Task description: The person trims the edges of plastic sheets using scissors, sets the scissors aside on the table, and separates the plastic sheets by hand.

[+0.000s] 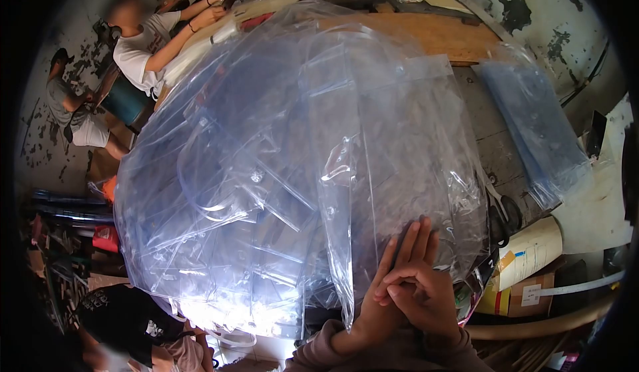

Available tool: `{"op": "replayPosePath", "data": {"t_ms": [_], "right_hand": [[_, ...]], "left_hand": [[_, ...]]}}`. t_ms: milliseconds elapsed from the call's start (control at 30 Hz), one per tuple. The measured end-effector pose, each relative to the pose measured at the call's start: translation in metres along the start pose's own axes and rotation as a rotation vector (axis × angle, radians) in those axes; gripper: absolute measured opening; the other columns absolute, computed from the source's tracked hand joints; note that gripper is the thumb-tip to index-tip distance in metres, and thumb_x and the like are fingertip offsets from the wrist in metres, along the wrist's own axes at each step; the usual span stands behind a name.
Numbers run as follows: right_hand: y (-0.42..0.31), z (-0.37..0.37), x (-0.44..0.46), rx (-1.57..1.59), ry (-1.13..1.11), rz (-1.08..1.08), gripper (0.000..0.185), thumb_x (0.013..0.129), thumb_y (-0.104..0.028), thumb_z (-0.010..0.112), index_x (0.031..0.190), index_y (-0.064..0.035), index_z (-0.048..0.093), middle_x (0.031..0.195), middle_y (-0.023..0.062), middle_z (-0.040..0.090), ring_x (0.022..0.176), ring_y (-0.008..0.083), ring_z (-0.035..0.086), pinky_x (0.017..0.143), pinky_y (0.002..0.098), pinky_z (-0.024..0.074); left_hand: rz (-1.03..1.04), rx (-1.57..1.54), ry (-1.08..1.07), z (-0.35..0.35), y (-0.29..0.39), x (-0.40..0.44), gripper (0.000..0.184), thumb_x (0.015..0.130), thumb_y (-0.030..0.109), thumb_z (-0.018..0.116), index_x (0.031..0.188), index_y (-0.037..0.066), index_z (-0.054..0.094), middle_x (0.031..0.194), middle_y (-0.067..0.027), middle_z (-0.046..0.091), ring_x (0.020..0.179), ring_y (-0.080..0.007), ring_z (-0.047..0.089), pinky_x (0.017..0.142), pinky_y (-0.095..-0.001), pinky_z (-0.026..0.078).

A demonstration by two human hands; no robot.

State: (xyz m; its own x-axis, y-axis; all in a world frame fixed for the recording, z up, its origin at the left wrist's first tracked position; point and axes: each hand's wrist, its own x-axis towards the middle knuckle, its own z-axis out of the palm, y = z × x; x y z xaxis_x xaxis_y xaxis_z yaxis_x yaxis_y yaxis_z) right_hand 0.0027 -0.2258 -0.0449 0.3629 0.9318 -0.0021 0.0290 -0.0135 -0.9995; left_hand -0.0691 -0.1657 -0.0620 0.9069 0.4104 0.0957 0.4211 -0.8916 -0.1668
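Observation:
My left hand [379, 303] is raised over the near edge of a big heap of clear plastic sheeting [393, 139], its fingers stretched out and pointing away from me. Across its palm and thumb lies my right hand [426, 297], with fingers bent and tips pinched together against the left hand. Whether anything small sits in that pinch is hidden. The sheeting is bluish, wrinkled and layered, with loose strips and folded edges on top. Black-handled scissors [504, 215] lie right of my hands, at the heap's edge.
Folded clear plastic sheets [532, 126] lie at the right. Near them are a roll of pale paper [532, 252] and a cardboard box [532, 295]. A wooden board [419, 36] is at the back. One person [143, 49] reaches over the table; others stand left and sit near left.

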Motion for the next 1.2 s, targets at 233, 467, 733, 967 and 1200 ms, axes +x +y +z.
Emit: {"op": "replayPosePath", "data": {"t_ms": [233, 467, 733, 967, 1200], "right_hand": [[-0.008, -0.001, 0.001, -0.011, -0.045, 0.073, 0.012, 0.084, 0.005, 0.055, 0.096, 0.0062, 0.056, 0.084, 0.0151, 0.066, 0.075, 0.0169, 0.066, 0.07, 0.026, 0.0542], [-0.025, -0.018, 0.021, -0.327, -0.045, -0.082, 0.014, 0.08, -0.003, 0.063, 0.094, -0.0048, 0.06, 0.081, 0.0096, 0.064, 0.073, 0.0189, 0.066, 0.06, 0.0269, 0.0502], [-0.076, -0.027, 0.125, -0.59, 0.195, -0.641, 0.012, 0.082, -0.003, 0.062, 0.093, 0.0008, 0.059, 0.087, 0.0115, 0.062, 0.075, 0.0191, 0.065, 0.062, 0.0269, 0.0512], [-0.083, -0.014, 0.159, -0.782, 0.302, -0.828, 0.012, 0.08, -0.007, 0.061, 0.087, -0.0013, 0.054, 0.08, 0.0124, 0.056, 0.066, 0.03, 0.06, 0.054, 0.0372, 0.0479], [-0.099, -0.042, 0.199, -1.12, 0.546, -1.075, 0.012, 0.078, -0.007, 0.062, 0.081, -0.0069, 0.05, 0.073, 0.0084, 0.051, 0.061, 0.0261, 0.055, 0.056, 0.037, 0.0449]], "left_hand": [[0.009, 0.003, -0.002, 0.003, 0.0, -0.001, 0.057, 0.088, 0.031, 0.036, 0.143, 0.013, 0.03, 0.15, -0.0095, 0.025, 0.139, -0.0229, 0.023, 0.112, -0.043, 0.014], [-0.016, -0.284, 0.072, 0.003, -0.001, -0.004, 0.052, 0.089, 0.028, 0.038, 0.139, 0.013, 0.038, 0.146, -0.0103, 0.033, 0.136, -0.0232, 0.029, 0.111, -0.0442, 0.02], [0.018, -0.25, 0.189, 0.008, 0.001, -0.001, 0.048, 0.089, 0.027, 0.042, 0.13, 0.004, 0.047, 0.139, -0.0132, 0.042, 0.134, -0.0248, 0.035, 0.11, -0.044, 0.021], [0.009, -0.225, 0.208, 0.009, -0.001, 0.0, 0.048, 0.089, 0.026, 0.041, 0.131, 0.005, 0.047, 0.141, -0.0133, 0.041, 0.133, -0.0238, 0.035, 0.109, -0.0436, 0.022], [0.011, -0.188, 0.203, 0.012, -0.001, 0.001, 0.055, 0.08, 0.034, 0.056, 0.129, 0.009, 0.05, 0.141, -0.0138, 0.039, 0.133, -0.0252, 0.036, 0.108, -0.0462, 0.023]]}}
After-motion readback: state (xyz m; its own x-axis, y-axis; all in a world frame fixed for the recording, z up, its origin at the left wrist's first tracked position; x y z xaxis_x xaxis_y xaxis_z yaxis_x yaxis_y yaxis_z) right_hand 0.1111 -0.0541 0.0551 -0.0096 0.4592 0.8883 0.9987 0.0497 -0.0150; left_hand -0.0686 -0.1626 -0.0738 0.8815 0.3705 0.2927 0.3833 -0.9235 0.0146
